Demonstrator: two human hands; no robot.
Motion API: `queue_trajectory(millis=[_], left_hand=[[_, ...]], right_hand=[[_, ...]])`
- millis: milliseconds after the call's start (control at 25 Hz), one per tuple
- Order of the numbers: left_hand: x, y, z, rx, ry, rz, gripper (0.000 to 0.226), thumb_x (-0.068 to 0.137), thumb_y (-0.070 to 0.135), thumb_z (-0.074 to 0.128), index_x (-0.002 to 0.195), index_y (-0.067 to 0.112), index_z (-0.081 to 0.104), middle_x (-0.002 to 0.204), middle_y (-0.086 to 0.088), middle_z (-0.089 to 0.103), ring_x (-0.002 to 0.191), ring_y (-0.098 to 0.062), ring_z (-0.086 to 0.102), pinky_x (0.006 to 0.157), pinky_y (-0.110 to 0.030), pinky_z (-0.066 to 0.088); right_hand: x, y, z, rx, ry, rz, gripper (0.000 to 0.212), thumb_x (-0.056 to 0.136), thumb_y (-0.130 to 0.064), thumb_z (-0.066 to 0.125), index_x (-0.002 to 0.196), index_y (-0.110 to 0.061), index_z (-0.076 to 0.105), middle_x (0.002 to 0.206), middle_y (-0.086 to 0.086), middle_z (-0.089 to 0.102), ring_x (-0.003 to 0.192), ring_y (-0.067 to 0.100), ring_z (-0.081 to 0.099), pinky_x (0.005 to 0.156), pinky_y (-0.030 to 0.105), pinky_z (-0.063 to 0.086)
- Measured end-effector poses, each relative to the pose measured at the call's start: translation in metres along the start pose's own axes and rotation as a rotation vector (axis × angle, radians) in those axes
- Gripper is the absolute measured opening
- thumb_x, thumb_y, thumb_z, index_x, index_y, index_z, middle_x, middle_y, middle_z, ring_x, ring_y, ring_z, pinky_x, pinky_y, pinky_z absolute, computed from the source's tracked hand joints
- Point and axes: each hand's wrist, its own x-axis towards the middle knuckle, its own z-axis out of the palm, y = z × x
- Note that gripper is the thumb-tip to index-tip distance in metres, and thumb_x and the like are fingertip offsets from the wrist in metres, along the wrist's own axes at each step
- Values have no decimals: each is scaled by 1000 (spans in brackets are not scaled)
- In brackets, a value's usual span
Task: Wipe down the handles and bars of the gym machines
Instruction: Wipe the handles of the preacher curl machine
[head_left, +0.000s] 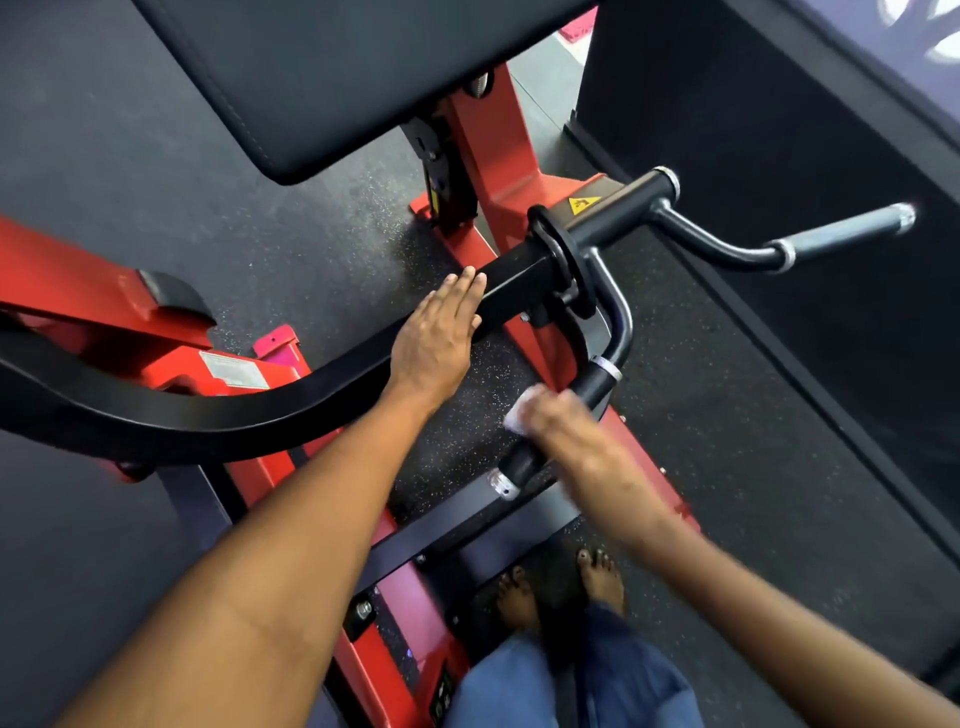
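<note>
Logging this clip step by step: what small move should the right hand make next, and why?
Probably slide the white cloth up the near handle toward its upper silver ring. The right hand grips mid-handle, leaving that upper black part uncovered, while the left hand rests flat on the black bar.

Glossy red painted metal frame (498, 156), matt black padded seat (332, 78), speckled rubber floor (311, 260), knurled bare-metal handle (852, 228)

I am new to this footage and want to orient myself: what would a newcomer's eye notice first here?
First the two bare arms reaching in from below: the right hand grips a white cloth around the near black handle at centre right, blurred. The left hand rests flat with straight fingers on the curved black bar running in from the left. Behind them, the red frame stands out under a black pad at the top.
</note>
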Motion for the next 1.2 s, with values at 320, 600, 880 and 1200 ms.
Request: queue_trajectory(millis=[320, 600, 880, 1200], left_hand=[[-1, 1, -3, -3, -3, -2, 55, 100, 27, 16, 149, 8, 30, 153, -10, 35, 141, -28, 34, 114, -38, 28], [-2, 2, -1, -1, 13, -9, 47, 104, 20, 27, 149, 10, 30, 154, -9, 33, 142, -27, 32, 115, -36, 25], [-2, 4, -4, 17, 2, -22, 46, 105, 17, 30, 151, 10, 26, 156, -8, 29, 144, -26, 27, 117, -36, 22], [-3, 5, -2, 28, 18, -32, 46, 104, 17, 29, 150, 11, 28, 155, -8, 32, 143, -26, 31, 115, -36, 26]], right_hand=[[-49, -1, 36, -211, -146, -124, 50, 93, 2, 24, 141, -2, 37, 147, 14, 36, 145, 17, 7, 118, 32, 5], [18, 49, -28, -340, 103, 215, 40, 85, -7, 35, 110, -1, 65, 115, 16, 63, 118, 33, 53, 112, 42, 26], [-7, -18, 47, -76, -186, -201, 33, 85, -2, 38, 102, -2, 67, 99, 12, 65, 98, 26, 62, 113, 34, 27], [-13, 55, 0, -181, 132, 64, 52, 88, 2, 22, 134, 3, 46, 141, 18, 44, 140, 24, 26, 117, 42, 18]])
